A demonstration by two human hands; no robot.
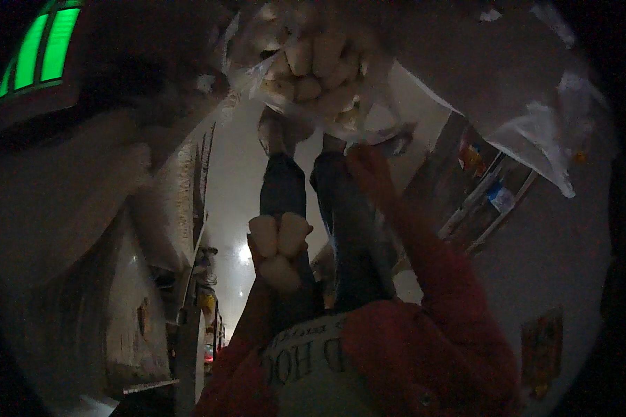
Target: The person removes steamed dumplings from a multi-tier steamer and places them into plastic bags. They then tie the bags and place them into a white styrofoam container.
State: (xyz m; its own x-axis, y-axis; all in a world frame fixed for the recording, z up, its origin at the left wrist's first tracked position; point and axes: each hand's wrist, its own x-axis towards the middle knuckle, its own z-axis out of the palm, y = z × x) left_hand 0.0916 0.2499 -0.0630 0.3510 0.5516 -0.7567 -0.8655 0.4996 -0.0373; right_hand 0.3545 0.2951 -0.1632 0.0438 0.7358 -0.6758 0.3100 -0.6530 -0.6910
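In my left hand [255,260] are several pale, rounded cylindrical pieces [279,240], held together above my leg; what they are made of cannot be told in the dim light. My right hand [365,161] reaches forward to the near rim of a translucent plastic bag [381,133], and its fingers are too dark to make out. Inside the bag lie more pale, elongated rounded pieces [323,57], heaped at the top of the view. My bare feet and trouser legs are below and behind the bag.
Pale floor [229,177] runs between my legs and the dark furniture on the left. A low rack [480,208] with coloured packets is on the right, with white plastic sheeting [542,151] above it. A green-lit window [60,44] shows at the upper left.
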